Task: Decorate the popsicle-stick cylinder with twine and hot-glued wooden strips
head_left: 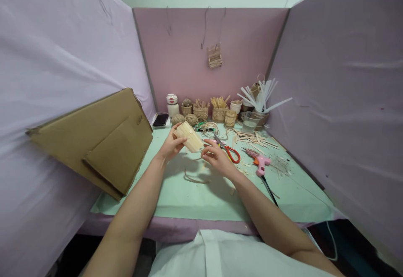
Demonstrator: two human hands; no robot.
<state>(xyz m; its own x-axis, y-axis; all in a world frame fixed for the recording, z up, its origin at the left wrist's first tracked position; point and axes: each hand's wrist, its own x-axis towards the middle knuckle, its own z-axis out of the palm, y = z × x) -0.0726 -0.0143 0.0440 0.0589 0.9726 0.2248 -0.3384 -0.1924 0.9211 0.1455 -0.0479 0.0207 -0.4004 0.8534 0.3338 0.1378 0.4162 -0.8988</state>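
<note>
A small cylinder of pale wooden sticks is held tilted above the green mat. My left hand grips its left end with fingers wrapped round it. My right hand is closed at the cylinder's lower right end, fingers pinched; whatever thin thing they pinch is too small to make out. A loose loop of brown twine lies on the mat just below both hands.
Red-handled scissors and a pink glue gun lie right of my hands, with stick scraps behind. Along the back wall stand twine balls, small stick baskets, a white jar, a phone. A cardboard box juts in at left.
</note>
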